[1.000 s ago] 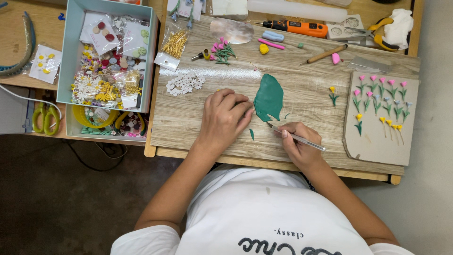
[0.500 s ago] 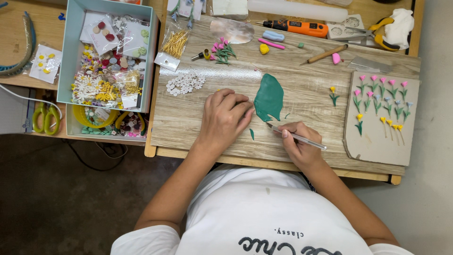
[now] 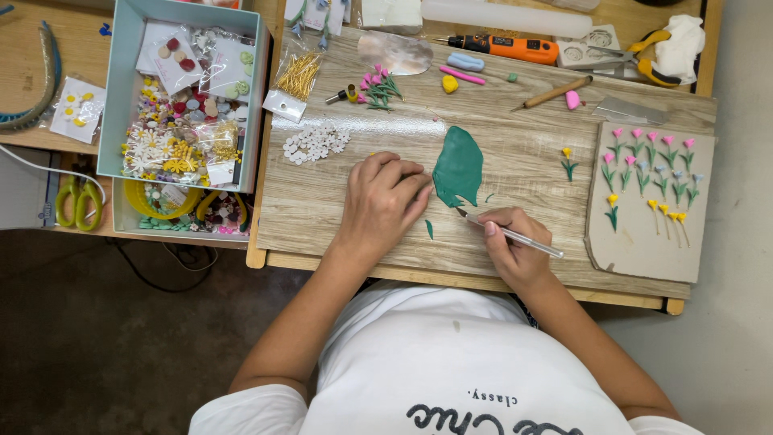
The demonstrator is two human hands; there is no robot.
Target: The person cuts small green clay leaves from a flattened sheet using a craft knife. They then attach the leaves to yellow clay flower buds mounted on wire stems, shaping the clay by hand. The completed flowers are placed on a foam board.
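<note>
1. Pinching a thin silver craft tool [image 3: 515,236] like a pen, the right hand [image 3: 515,250] rested on the pale wood-grain board [image 3: 499,153], the tool's tip touching the lower edge of a flat green clay sheet [image 3: 458,167].
2. The left hand [image 3: 382,201] lay palm down with fingers loosely curled, grasping nothing, its fingertips pressed at the sheet's left edge.
3. The clay sheet was smooth, matte and roughly leaf-shaped, rolled thin, and lay near the board's middle between the two hands.
4. Small green slivers [image 3: 429,229] lay on the board just below and beside the sheet.
5. A rough grey slab [image 3: 644,242] at the board's right end carried rows of tiny clay tulips [image 3: 648,165] in pink, pale blue and yellow on green stems.
6. One yellow tulip [image 3: 568,161] lay alone on the board between sheet and slab.
7. White daisy-shaped pieces [image 3: 316,142] clustered left of the hands, near a clear bag of gold pins [image 3: 296,76].
8. A light blue box [image 3: 121,97] beside the board held mixed flower beads and small packets.
9. A wooden-handled tool [image 3: 555,92], an orange knife [image 3: 507,47] and soft clay lumps [image 3: 449,83] lay along the far edge.
</note>
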